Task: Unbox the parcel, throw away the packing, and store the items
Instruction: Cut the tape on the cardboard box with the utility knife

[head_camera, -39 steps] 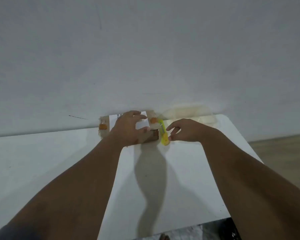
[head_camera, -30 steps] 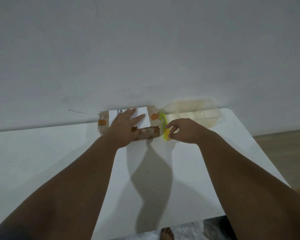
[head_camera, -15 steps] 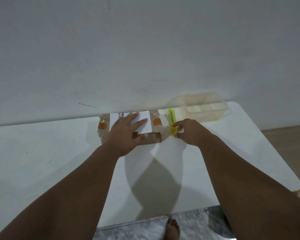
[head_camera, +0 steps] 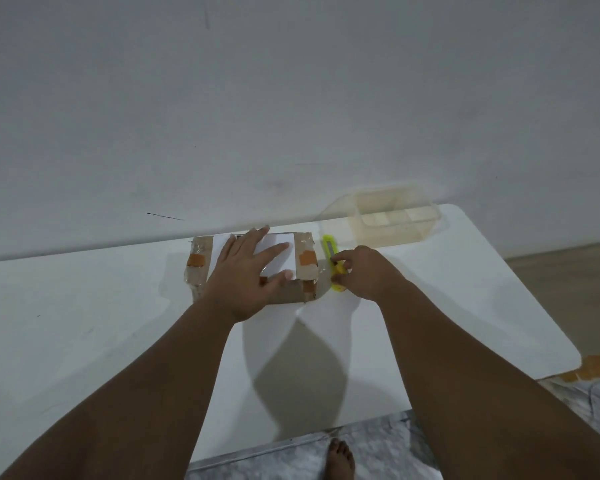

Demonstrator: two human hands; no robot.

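at the far edge of the white table point(head_camera: 84, 323), against the wall, your parcel point(head_camera: 250, 268) lies flat and still taped, so you are at the opening step: nothing is unpacked yet. your left hand point(head_camera: 246, 275) lies palm down on the white label, fingers spread and pressing the parcel steady. your right hand point(head_camera: 364, 275) has its fingertips curled and pinched on the yellow cutter point(head_camera: 335, 265), which lies on the table just beside the parcel's right end, its blade showing. next you likely need to lift the cutter and run it along the tape, keeping the left hand off that line. a clear plastic box point(head_camera: 392, 216) waits near, to the right.
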